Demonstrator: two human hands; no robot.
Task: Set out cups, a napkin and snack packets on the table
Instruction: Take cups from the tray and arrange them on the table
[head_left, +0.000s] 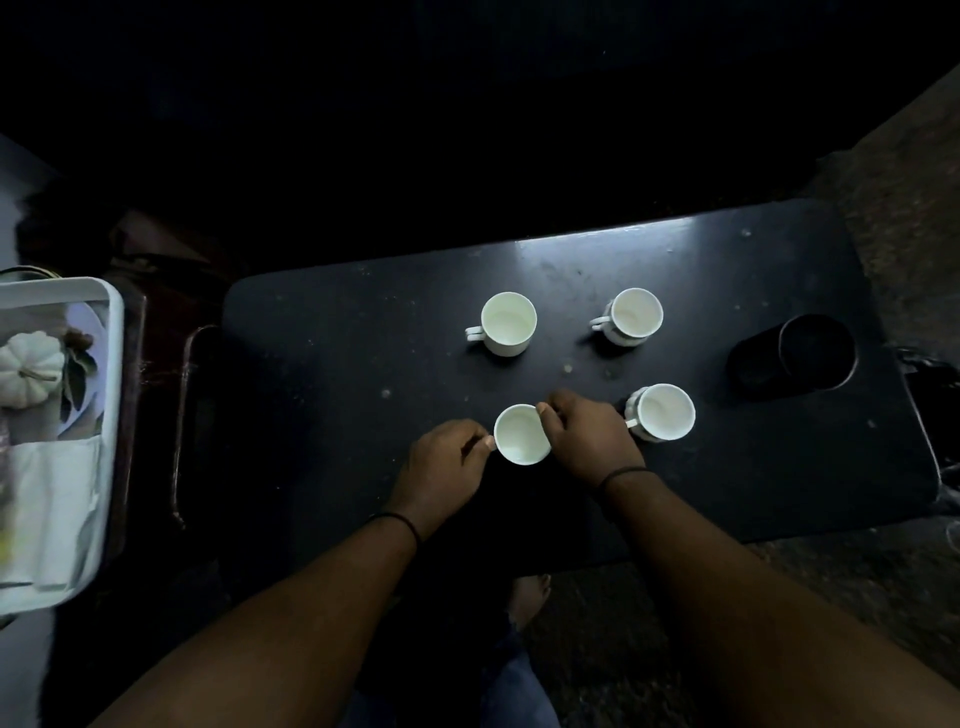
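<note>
Both sets of fingers are busy on the same near cup (521, 434), seen from the head camera, the only view there is. Left hand (447, 462) comes in at the cup's nine o'clock, its fingers curled and the tips pinching what looks like the handle, though the handle itself is hidden under them. Right hand (589, 434) sits at the cup's three o'clock, thumb and forefinger nipping the rim at about one o'clock, the remaining fingers folded down toward the table (753, 467). Neither hand is slack; each grips this one cup.

That cup stands upright near the table's six o'clock edge, and it looks empty. Three more white cups are already out: one (508, 323) at the near cup's twelve o'clock, another (635, 317) toward one o'clock, a third (665, 412) at three o'clock, just beside the right hand's knuckles. Together they make a rough square.

I'd judge these cups to be glazed china: light, rigid, smooth enough to slip, and liable to chip if knocked against a neighbour. The handle is the safest place to hold; a rim pinch steadies but would not carry well.

Off the table at nine o'clock, a white tray (115, 332) holds a folded napkin (49, 509) and a small pale pumpkin ornament (31, 371). A dark round container (795, 353) stands near the table's three o'clock end. Snack packets I cannot make out in this dim light.
</note>
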